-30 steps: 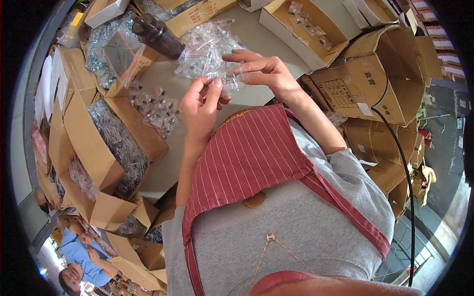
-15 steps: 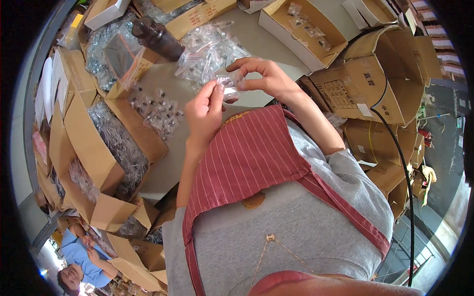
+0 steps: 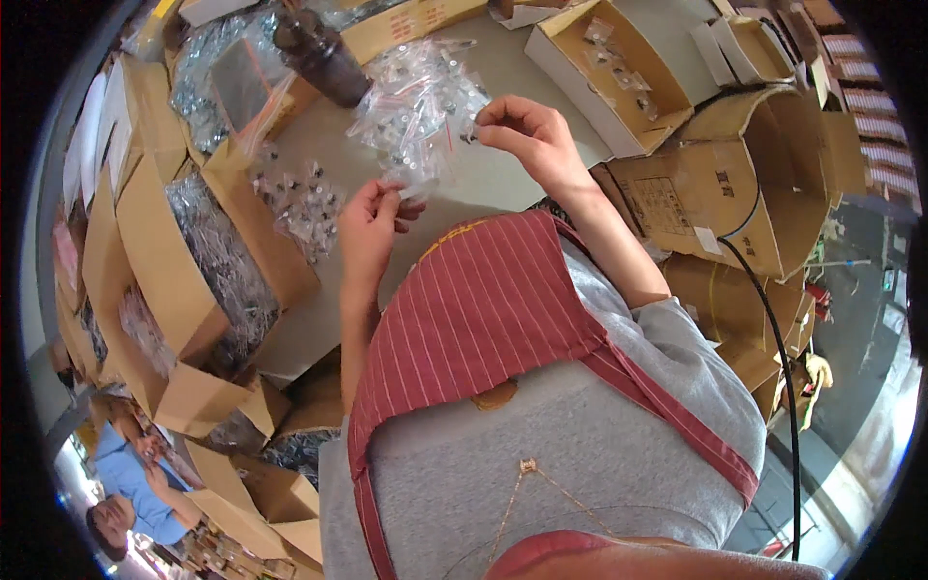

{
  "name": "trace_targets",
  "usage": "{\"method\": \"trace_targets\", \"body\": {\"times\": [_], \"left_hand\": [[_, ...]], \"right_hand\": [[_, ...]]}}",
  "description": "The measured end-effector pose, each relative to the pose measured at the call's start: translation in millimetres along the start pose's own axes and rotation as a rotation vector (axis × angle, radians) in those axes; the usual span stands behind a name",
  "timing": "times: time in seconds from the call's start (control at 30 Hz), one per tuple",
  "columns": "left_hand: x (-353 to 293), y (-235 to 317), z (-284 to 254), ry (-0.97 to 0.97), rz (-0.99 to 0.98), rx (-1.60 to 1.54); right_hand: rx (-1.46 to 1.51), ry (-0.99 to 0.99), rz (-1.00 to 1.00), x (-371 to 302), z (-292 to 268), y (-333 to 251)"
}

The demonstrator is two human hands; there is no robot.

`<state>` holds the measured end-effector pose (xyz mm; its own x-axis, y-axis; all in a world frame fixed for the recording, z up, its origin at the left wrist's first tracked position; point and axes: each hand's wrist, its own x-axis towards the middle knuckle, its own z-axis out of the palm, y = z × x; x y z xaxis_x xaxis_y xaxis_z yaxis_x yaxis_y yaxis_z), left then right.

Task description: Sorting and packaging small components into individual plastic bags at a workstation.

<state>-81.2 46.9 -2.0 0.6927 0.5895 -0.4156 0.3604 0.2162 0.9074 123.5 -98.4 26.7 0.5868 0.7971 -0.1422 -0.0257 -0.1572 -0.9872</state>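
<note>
My left hand (image 3: 372, 220) is closed in a pinch on a small clear plastic bag (image 3: 420, 190), just over the near edge of a heap of small clear bags (image 3: 411, 106). The heap's bags hold small dark and metallic parts and show red strips. At the heap's right edge is my right hand (image 3: 536, 143), thumb and forefinger pinched together. A small dark piece shows by those fingertips, but I cannot tell whether it is held or lies on the heap. A looser group of bagged small parts (image 3: 302, 208) lies left of my left hand on the grey table (image 3: 498, 188).
Open cardboard boxes (image 3: 159, 256) with bagged parts line the left side. A dark bottle (image 3: 324, 60) stands behind the heap. A shallow box (image 3: 609, 72) holds a few bags at the back right. A black cable (image 3: 778, 358) hangs at right. Another person (image 3: 145, 474) is at lower left.
My hands have moved apart: the right hand went right to the heap's edge, the left hand down and left with the bag. The view has shifted slightly.
</note>
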Motion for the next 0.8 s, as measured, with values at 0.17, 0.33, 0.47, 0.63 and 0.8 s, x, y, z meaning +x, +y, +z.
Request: {"method": "trace_targets", "body": {"times": [0.17,0.33,0.47,0.63,0.8], "left_hand": [[9,-52,-11,-0.199,-0.149,0.02],[6,-33,11,-0.169,-0.091,-0.299],[1,-16,14,-0.041,-0.005,-0.356],[7,-11,24,-0.071,0.023,-0.335],[19,-22,36,-0.193,0.066,-0.292]], "right_hand": [[-0.516,-0.289,-0.022,20,27,-28],[0.051,-0.291,-0.257,29,36,-23],[-0.184,-0.173,-0.316,26,11,-20],[-0.474,-0.144,-0.361,6,10,-22],[-0.674,-0.028,-0.476,1,5,-4]]}}
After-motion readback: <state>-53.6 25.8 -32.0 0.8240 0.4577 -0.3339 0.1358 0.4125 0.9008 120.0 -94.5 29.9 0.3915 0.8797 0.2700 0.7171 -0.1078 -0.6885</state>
